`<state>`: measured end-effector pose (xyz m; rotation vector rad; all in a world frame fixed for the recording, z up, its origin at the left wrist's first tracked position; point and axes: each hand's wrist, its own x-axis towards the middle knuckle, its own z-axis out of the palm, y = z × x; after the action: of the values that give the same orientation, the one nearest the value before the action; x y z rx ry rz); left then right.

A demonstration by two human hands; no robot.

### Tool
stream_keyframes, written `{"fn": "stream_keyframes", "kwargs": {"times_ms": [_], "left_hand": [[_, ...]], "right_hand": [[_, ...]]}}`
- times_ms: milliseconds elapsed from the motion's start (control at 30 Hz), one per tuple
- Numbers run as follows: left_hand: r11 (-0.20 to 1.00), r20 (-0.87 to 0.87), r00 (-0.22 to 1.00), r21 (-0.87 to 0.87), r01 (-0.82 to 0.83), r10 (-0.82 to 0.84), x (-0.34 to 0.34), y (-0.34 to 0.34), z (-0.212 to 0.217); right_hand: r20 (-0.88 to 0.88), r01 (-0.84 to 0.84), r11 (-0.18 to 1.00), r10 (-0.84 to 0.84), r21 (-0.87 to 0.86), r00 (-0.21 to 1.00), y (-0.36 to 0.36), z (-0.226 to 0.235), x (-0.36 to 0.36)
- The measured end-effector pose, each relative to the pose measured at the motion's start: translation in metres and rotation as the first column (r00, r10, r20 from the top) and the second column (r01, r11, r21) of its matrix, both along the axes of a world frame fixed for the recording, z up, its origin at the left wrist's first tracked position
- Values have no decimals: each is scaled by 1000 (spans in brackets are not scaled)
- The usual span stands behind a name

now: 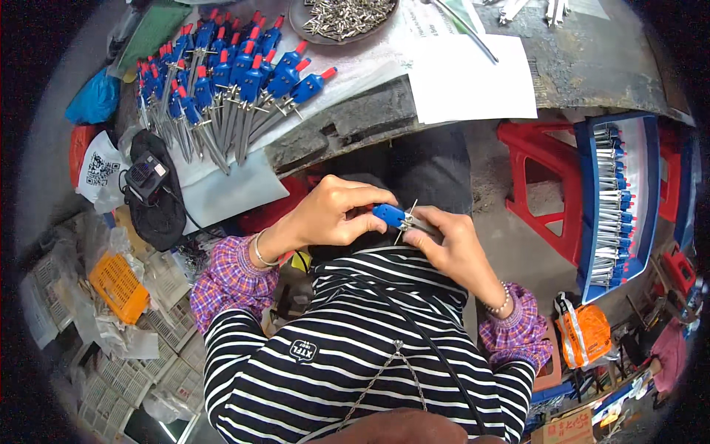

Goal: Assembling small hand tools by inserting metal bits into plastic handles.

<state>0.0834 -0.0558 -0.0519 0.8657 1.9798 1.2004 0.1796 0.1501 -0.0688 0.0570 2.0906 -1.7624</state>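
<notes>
Above my lap, both hands hold one blue-handled metal tool with a thin metal cross-pin. My left hand grips the blue handle end between thumb and fingers. The thumb and fingers of my right hand close on the metal part, hiding most of it. On the workbench at the far left lies a pile of similar tools with blue bodies, red tips and long grey metal shafts. Behind them, a round dish holds many small metal pieces.
White paper overhangs the bench edge, with a metal rod above it. To the right are a red stool and a blue bin of similar tools. A small black device and an orange basket are at left.
</notes>
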Motion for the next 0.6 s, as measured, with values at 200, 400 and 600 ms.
{"fn": "stream_keyframes", "kwargs": {"times_ms": [200,400,600], "left_hand": [[996,-92,993,66,-63,69,0,0,-2],[989,-139,981,77,-127,137,6,-6,-5],[978,-214,957,116,-176,198,12,-6,-6]], "right_hand": [[-353,19,964,79,267,932,-6,5,-4],[-323,-38,944,150,327,935,-11,9,-7],[-377,-17,942,151,335,914,-9,11,-10]]}}
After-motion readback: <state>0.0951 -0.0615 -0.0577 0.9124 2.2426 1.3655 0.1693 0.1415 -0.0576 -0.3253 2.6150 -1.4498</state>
